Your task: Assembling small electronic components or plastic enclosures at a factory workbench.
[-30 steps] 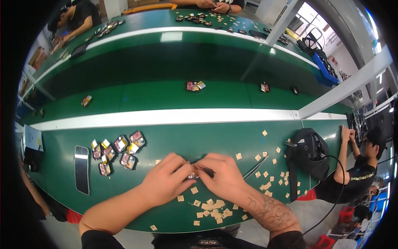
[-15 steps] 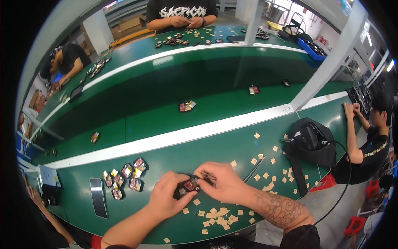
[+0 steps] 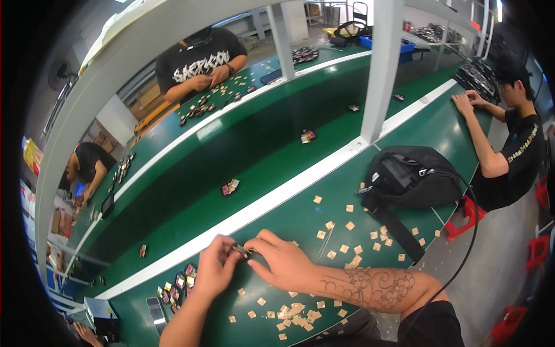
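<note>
My left hand [image 3: 213, 269] is closed on a small dark electronic module [image 3: 238, 249], held up over the green worktop near the white rail. My right hand [image 3: 280, 261] meets it from the right, thumb and forefinger pinched at the module's edge. Whatever sits between those fingertips is too small to make out. Left of my left wrist lies a cluster of similar black modules [image 3: 180, 282] with yellow and white tabs, beside a phone [image 3: 156, 315]. Below my hands is a heap of small tan square pieces [image 3: 298, 316]. Thin tweezers [image 3: 327, 239] rest beyond my right hand.
A black bag [image 3: 413, 182] with a hanging strap occupies the right of the worktop. Past the white rail [image 3: 289, 187], several modules sit on a green belt [image 3: 266, 173]. A grey post [image 3: 381, 75] rises there. People work across [image 3: 202, 63] and at right [image 3: 497, 133].
My view has turned and tilted, so the bench now slants. The module is tipped more edge-on, and my hands have shifted up toward the rail, still together on it.
</note>
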{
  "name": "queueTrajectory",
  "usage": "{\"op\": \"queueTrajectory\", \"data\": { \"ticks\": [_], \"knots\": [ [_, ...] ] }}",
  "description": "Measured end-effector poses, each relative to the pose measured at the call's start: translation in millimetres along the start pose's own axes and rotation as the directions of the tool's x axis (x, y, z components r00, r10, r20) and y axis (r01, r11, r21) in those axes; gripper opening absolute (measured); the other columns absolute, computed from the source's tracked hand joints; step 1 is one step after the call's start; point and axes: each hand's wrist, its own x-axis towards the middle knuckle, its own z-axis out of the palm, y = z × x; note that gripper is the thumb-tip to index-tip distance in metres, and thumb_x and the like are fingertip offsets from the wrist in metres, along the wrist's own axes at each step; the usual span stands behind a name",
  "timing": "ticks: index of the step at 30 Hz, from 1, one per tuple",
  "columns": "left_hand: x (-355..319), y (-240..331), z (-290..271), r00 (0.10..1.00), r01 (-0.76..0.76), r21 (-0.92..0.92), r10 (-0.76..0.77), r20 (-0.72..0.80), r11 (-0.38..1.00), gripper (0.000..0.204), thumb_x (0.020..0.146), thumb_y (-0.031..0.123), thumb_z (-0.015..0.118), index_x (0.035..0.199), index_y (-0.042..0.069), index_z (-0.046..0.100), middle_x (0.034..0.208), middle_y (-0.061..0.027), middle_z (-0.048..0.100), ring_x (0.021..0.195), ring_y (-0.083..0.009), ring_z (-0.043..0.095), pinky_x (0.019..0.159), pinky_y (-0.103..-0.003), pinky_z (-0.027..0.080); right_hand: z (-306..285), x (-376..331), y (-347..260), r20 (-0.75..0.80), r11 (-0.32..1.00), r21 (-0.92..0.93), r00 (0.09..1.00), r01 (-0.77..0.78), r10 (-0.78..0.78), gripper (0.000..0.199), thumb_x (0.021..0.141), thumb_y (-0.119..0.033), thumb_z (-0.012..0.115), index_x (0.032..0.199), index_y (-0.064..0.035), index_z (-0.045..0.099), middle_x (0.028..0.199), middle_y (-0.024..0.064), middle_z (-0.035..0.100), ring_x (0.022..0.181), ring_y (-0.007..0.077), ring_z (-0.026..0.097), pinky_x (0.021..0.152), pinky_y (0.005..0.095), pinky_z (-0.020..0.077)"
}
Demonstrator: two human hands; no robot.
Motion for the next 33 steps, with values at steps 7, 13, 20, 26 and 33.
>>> {"op": "queueTrajectory", "data": {
  "ticks": [7, 13, 20, 26, 33],
  "knots": [
    [107.7, -23.9, -20.3, 0.959, -0.119, 0.553, 0.240, -0.151, 0.825, 0.017, 0.091, 0.002, 0.070, 0.107, 0.003, 0.063, 0.077, -0.0173, 0.069, 0.068, -0.0351, 0.068, 0.066, -0.044, 0.054, 2.6, -1.3, 12.6, 0.028, 0.998, -0.024, 0.998, 0.061, -0.060, 0.018, 0.107, -0.028, 0.062, 0.107, -0.0099, 0.059, 0.098, 0.0123, 0.063, 0.076, 0.0399, 0.069, 0.068, 0.0513, 0.0564],
    [140.4, -41.8, -39.6, 0.970, 0.028, 0.712, 0.153, -0.189, 0.702, 0.026, 0.089, 0.009, 0.075, 0.114, 0.008, 0.069, 0.105, -0.0167, 0.066, 0.107, -0.0386, 0.065, 0.089, -0.049, 0.054, 2.3, -1.1, 10.3, 0.063, 0.996, 0.025, 0.994, 0.086, -0.087, 0.020, 0.112, -0.027, 0.052, 0.111, -0.0077, 0.057, 0.099, 0.0174, 0.063, 0.079, 0.0441, 0.068, 0.071, 0.0540, 0.0563],
    [204.9, 34.3, 62.2, 0.868, -0.454, 0.651, 0.467, 0.169, 0.608, 0.056, 0.088, 0.014, 0.079, 0.140, 0.008, 0.059, 0.129, -0.0218, 0.063, 0.126, -0.0451, 0.059, 0.106, -0.052, 0.050, -6.1, 0.3, 7.7, 0.384, 0.990, -0.116, 0.923, 0.075, -0.025, 0.028, 0.111, -0.032, 0.054, 0.105, -0.0061, 0.062, 0.091, 0.0182, 0.070, 0.082, 0.0447, 0.070, 0.072, 0.0546, 0.0575],
    [309.1, 73.1, 144.9, 0.925, -0.379, 0.580, 0.297, 0.235, 0.721, 0.075, 0.097, 0.024, 0.075, 0.160, 0.007, 0.038, 0.146, -0.0280, 0.056, 0.141, -0.0456, 0.052, 0.117, -0.051, 0.046, -0.9, 0.8, 12.8, 0.376, 0.983, -0.147, 0.926, 0.109, -0.046, 0.028, 0.108, -0.028, 0.056, 0.106, -0.0005, 0.062, 0.095, 0.0217, 0.072, 0.083, 0.0456, 0.072, 0.075, 0.0561, 0.0584],
    [333.9, 65.0, 172.9, 0.867, -0.495, 0.503, 0.438, 0.237, 0.709, 0.033, 0.100, 0.013, 0.069, 0.133, 0.012, 0.066, 0.122, -0.0154, 0.067, 0.126, -0.0392, 0.062, 0.105, -0.048, 0.053, 7.8, -3.4, 26.2, 0.366, 0.972, -0.186, 0.928, 0.145, -0.068, 0.020, 0.096, -0.013, 0.062, 0.108, 0.0022, 0.060, 0.099, 0.0210, 0.067, 0.090, 0.0420, 0.072, 0.079, 0.0497, 0.0599]
  ]
}}
